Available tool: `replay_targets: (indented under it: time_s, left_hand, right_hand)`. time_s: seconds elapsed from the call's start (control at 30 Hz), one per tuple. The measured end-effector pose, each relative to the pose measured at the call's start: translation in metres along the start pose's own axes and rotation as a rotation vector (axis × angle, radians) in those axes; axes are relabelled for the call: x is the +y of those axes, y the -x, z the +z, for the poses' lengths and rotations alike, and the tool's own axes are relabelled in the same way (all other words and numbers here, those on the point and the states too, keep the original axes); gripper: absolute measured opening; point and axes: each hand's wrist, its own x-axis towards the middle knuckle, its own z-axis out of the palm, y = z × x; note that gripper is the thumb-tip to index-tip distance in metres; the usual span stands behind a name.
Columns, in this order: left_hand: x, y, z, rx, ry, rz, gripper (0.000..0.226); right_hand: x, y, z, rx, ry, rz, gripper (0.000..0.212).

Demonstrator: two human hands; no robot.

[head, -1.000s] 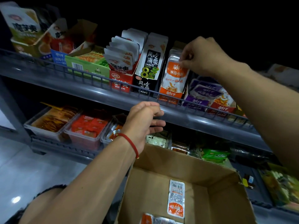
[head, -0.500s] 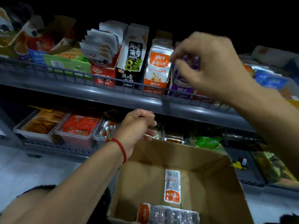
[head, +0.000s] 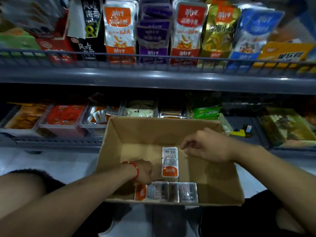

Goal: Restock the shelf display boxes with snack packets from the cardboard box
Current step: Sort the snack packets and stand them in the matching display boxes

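We look down into the cardboard box (head: 222, 177), and both our hands are inside it. Our left hand (head: 145, 171) wears a red string (head: 135, 168) on the wrist. It is curled down over the row of snack packets (head: 171, 191) that sits along the near wall of the box. Its fingers are hidden behind the hand, so we cannot tell if they are pinching a packet or just touching one. Our right hand (head: 210, 146) hangs over the right side of the box, near the far wall. Its fingers are bent and a little apart, and there is nothing in them. Just beside its fingertips (head: 183, 146) lies a single packet (head: 169, 162), flat on the floor of the box near the middle, with its orange end toward us.

Above the box is the top shelf (head: 153, 79), with a low rail along its front edge. Display boxes stand in a row behind the rail. An orange display box (head: 119, 29) and a purple display box (head: 153, 35) stand side by side, full of packets. Under that, the lower shelf holds clear trays (head: 63, 117) of snacks along its front edge, just past the far wall of the box.
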Motion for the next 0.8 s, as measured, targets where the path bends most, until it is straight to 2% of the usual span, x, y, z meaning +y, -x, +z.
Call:
replay_targets:
  time_s: [0.13,0.23,0.37,0.43,0.53,0.57,0.67,0.8]
  left_hand:
    - [-0.019,-0.022,0.013,-0.039,-0.091,-0.026,0.034]
    - [-0.015,-0.03,0.02,0.018,-0.071,0.017,0.033]
    - [-0.012,-0.037,0.018,0.09,-0.09,0.099,0.017]
    - [-0.008,-0.029,0.005,0.184,-0.109,0.179,0.011]
    - [0.005,-0.006,-0.029,0.43,-0.088,0.379,0.011]
    - [0.008,0.004,-0.04,0.515,-0.04,0.456,0.013]
    - [0.014,0.034,-0.061,0.757,0.222,0.675,0.015]
    - [0.017,0.061,-0.065,0.835,0.568,0.762,0.015]
  right_hand:
    - [0.005,-0.001,-0.001,0.038,0.004,-0.032,0.023]
    - [0.01,-0.001,-0.002,0.044,-0.002,-0.034,0.022]
    - [0.01,-0.003,-0.001,0.037,-0.011,-0.026,0.022]
    - [0.011,-0.005,0.0,0.028,-0.031,-0.022,0.022]
    - [0.014,-0.012,0.001,-0.002,-0.115,-0.002,0.02]
    - [0.016,-0.015,0.003,-0.022,-0.203,0.027,0.02]
    - [0.014,-0.022,0.006,-0.104,-0.713,0.166,0.027]
    - [0.005,-0.021,-0.001,-0.054,-1.177,0.152,0.018]
